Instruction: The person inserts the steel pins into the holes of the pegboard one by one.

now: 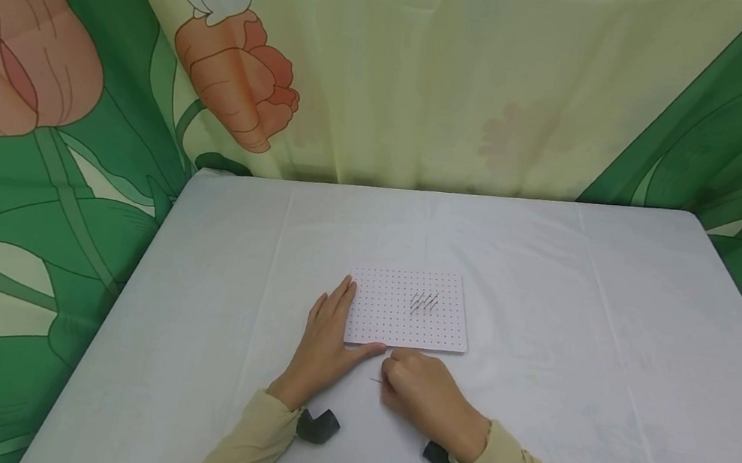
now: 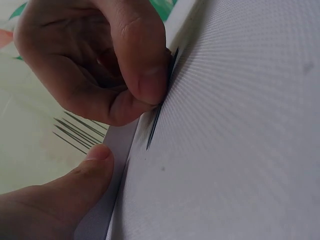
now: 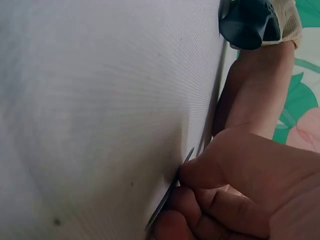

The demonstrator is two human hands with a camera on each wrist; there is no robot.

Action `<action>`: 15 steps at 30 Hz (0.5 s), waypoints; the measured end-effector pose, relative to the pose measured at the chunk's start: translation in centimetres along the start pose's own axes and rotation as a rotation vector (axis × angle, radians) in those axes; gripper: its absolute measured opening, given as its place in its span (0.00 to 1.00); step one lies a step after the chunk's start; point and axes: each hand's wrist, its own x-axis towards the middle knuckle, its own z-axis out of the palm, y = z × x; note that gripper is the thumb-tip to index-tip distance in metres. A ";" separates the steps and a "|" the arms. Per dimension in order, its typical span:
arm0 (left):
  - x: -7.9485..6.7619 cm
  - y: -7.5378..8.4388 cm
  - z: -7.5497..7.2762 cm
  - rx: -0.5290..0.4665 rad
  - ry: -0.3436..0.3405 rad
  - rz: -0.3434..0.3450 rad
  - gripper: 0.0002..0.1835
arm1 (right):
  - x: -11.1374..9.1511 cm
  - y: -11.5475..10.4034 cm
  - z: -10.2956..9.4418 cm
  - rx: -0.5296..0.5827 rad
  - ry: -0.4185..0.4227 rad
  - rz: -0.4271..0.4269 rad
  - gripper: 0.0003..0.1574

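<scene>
A white pegboard (image 1: 376, 315) with rows of small holes lies in the middle of the table. Several thin metal pins (image 1: 424, 303) stand in it, right of its centre. My left hand (image 1: 325, 347) rests against the board's left side, fingers straight, the thumb along the near edge. Just in front of that edge, my right hand (image 1: 425, 392) pinches one more thin, dark metal pin (image 2: 156, 124) between thumb and fingertips. The pin lies nearly flat, close over the tablecloth, both pointed ends showing; its middle is partly hidden by the fingers in the right wrist view.
A white cloth (image 1: 542, 280) covers the table. Behind it hangs a patterned curtain (image 1: 428, 79) with leaves and flowers. A dark wrist camera (image 1: 319, 427) sits at the left cuff and another (image 1: 441, 458) at the right.
</scene>
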 end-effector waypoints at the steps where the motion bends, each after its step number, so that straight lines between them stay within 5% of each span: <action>1: 0.0 0.0 0.0 0.000 0.000 0.001 0.60 | 0.0 0.0 0.1 -0.014 0.005 -0.004 0.07; 15: 0.1 -0.1 0.1 -0.004 -0.001 -0.002 0.60 | -0.2 -0.7 -0.1 -0.226 -0.034 -0.068 0.04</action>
